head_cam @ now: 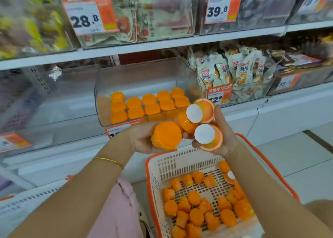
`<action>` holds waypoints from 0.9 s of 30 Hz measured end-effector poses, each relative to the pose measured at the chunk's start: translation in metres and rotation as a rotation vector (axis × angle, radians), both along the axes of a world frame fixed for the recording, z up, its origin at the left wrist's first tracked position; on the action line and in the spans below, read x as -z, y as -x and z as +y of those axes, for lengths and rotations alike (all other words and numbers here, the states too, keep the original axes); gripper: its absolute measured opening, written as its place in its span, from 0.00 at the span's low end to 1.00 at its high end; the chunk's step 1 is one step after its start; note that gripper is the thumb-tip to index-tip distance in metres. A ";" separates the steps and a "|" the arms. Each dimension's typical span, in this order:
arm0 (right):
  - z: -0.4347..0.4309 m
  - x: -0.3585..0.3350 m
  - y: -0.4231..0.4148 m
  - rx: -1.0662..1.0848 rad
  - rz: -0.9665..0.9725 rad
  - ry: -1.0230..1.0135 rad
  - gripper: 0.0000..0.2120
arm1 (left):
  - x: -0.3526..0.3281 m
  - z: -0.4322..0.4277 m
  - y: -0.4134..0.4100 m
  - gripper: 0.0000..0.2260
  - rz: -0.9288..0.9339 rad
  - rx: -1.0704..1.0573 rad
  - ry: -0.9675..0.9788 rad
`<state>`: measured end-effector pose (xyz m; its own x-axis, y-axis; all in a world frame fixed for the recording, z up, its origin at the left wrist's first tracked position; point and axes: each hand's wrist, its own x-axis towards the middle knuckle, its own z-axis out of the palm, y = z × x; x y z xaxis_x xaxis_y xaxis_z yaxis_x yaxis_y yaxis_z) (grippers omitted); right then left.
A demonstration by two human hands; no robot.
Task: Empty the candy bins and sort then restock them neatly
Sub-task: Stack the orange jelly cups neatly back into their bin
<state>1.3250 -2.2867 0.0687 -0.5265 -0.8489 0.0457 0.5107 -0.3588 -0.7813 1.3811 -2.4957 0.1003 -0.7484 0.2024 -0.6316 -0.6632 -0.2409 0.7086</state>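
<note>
Orange jelly cup (166, 136) gripped in left hand (141, 139), right hand (225, 133) clutching more cups (207, 138), above basket (171, 165)

1. Cups (144, 104) in the bin (137, 75): plain orange; the bin is clear.
2. Left cup (166, 136): plain orange.
3. Right cups (204, 134): orange, each with a white round end and a pale rim.
4. Basket (150, 183): cream, slotted grid pattern, orange rim.
5. Tags (90, 17): white and orange, black numbers, small green patch.
6. Bangle (108, 161): gold.
7. Cloth (119, 210): pale pink.
8. Shelf (144, 45): white.
9. Packets (232, 70): white, black characters, orange touches.
</note>
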 end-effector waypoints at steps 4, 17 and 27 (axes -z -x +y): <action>-0.037 -0.040 0.024 0.119 -0.104 0.026 0.40 | -0.041 -0.028 0.017 0.13 0.049 -0.270 -0.087; -0.156 -0.055 0.152 0.284 -0.077 -0.397 0.32 | -0.029 -0.112 0.132 0.06 0.148 -0.666 -0.030; -0.206 -0.028 0.237 0.191 0.099 -0.625 0.19 | 0.011 -0.175 0.225 0.16 0.212 -0.212 1.191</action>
<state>1.0882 -2.4923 0.0971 -0.6888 -0.6236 -0.3697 0.3985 0.1003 -0.9117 1.1562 -2.6708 0.0892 -0.8066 -0.5560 -0.2005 -0.5345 0.5413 0.6490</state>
